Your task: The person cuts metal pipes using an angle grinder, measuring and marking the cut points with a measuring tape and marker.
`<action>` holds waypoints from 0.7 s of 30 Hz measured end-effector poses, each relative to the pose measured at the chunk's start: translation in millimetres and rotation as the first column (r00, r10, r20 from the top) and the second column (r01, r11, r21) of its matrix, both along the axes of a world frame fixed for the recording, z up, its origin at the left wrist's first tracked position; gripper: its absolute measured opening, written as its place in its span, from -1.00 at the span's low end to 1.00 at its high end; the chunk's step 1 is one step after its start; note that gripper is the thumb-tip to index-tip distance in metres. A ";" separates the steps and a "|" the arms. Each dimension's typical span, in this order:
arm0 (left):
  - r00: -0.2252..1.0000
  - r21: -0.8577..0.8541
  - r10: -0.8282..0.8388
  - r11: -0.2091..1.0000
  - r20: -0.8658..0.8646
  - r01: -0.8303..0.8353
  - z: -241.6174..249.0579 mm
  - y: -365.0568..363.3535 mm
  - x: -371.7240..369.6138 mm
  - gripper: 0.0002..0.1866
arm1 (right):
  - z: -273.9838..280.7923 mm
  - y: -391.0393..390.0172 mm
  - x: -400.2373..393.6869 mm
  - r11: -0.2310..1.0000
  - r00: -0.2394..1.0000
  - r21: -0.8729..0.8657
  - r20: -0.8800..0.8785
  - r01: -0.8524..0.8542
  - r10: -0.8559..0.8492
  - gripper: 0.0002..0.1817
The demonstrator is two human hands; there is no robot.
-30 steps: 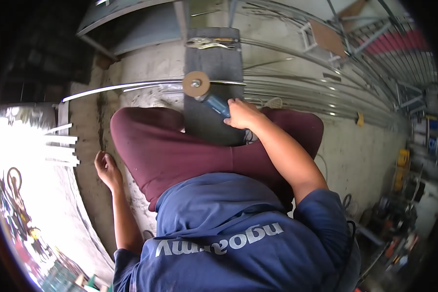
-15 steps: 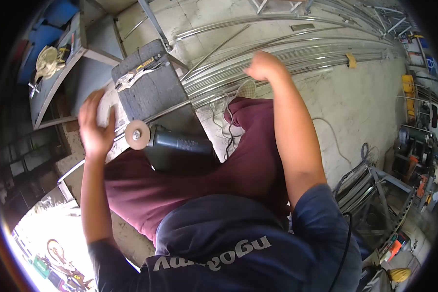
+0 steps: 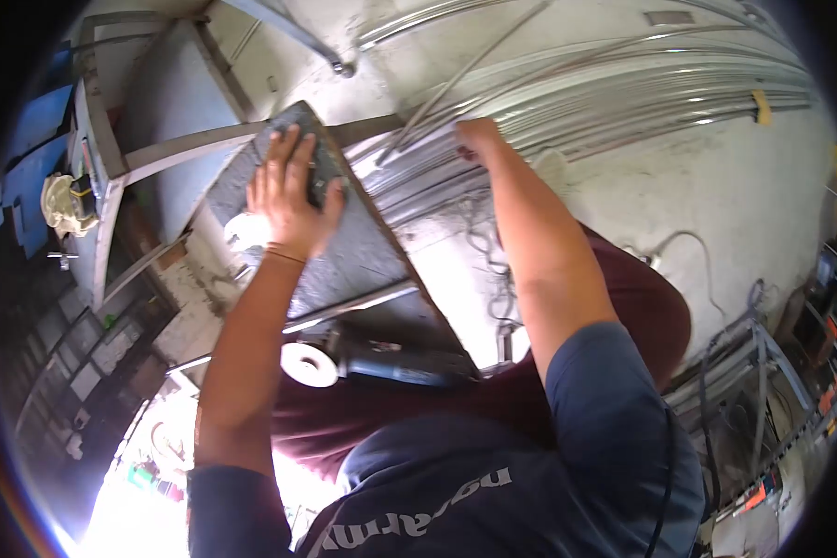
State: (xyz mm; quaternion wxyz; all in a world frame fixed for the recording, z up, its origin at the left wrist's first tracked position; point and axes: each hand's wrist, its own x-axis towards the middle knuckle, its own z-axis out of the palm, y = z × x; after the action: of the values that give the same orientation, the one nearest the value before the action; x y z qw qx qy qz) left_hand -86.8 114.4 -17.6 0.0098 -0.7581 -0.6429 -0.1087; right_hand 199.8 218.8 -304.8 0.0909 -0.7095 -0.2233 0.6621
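My left hand (image 3: 291, 200) lies with fingers stretched out over the dark board (image 3: 349, 251), covering most of the tools there. A shiny, glaring metal piece (image 3: 248, 231) shows beside its wrist. My right hand (image 3: 479, 141) is closed in the air in front of the long metal tubes (image 3: 567, 121); whatever its fingers hold, if anything, is hidden. An angle grinder (image 3: 400, 363) with a pale disc (image 3: 310, 365) rests at the near end of the board, by my lap. Just beyond it, a metal bar (image 3: 363, 305) crosses the board.
A metal-framed table (image 3: 112, 177) stands at left, with a pale cloth (image 3: 68, 205) on it. A cable (image 3: 498, 251) runs over the floor right of the board. Metal racks (image 3: 763, 372) and tools line the right side.
My left hand has moved right and forward, from beside the board onto the tools on it. My right hand stays closed, a little further left. The whole view has shifted and turned.
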 end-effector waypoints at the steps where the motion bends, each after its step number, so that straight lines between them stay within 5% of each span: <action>1: 1.000 -0.003 -0.006 1.000 -0.007 0.006 1.4 -1.0 -0.9 -0.34 | -18.0 1.3 -9.7 0.995 0.993 -0.039 -0.064 0.094 -0.096 -0.60; 5: 0.999 0.043 -0.049 0.998 0.001 0.049 -6.0 3.0 -6.1 -0.34 | -6.7 21.2 -56.6 0.897 0.902 -0.180 -0.084 0.403 -0.423 -0.50; 9: 0.996 0.019 -0.070 0.997 0.049 0.069 -2.5 4.6 -7.3 -0.32 | -54.9 24.0 -73.8 0.820 0.839 -0.219 -0.012 0.529 -0.544 -0.43; 12: 0.997 0.013 -0.071 0.997 0.043 0.071 -1.7 2.3 -6.2 -0.31 | -105.4 8.8 -63.8 0.794 0.798 -0.116 -0.019 0.597 -0.603 -0.59; 13: 0.996 0.023 -0.066 0.998 0.055 0.065 -3.5 1.8 -5.5 -0.31 | -153.2 -3.5 -58.2 0.995 0.974 0.103 0.228 -0.010 -0.014 -0.68; 15: 0.997 0.023 -0.066 0.998 0.041 0.065 -4.7 1.8 -5.4 -0.31 | -178.2 -7.7 -31.3 0.782 0.678 0.114 0.584 -0.613 0.446 -0.77; 19: 1.000 -0.038 -0.016 0.999 0.015 0.017 1.3 -1.3 -3.4 -0.30 | -143.2 0.4 27.5 0.883 0.792 0.243 0.576 -0.402 0.202 -0.77; 20: 1.000 -0.061 -0.006 0.998 0.005 0.006 3.1 -2.1 -2.1 -0.29 | -123.4 11.5 53.5 0.959 0.904 0.272 0.426 -0.083 -0.042 -0.76; 21: 1.000 -0.079 0.013 0.997 -0.023 -0.015 2.6 -2.9 -1.5 -0.27 | -67.6 25.7 71.0 0.907 0.893 0.226 0.204 0.356 -0.401 -0.76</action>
State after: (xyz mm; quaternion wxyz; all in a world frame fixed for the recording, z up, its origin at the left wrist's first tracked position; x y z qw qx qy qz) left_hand -88.2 111.4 -15.0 -0.0121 -0.7545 -0.6519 -0.0746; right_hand 270.8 244.5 -372.4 0.2549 -0.8044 -0.1497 0.5154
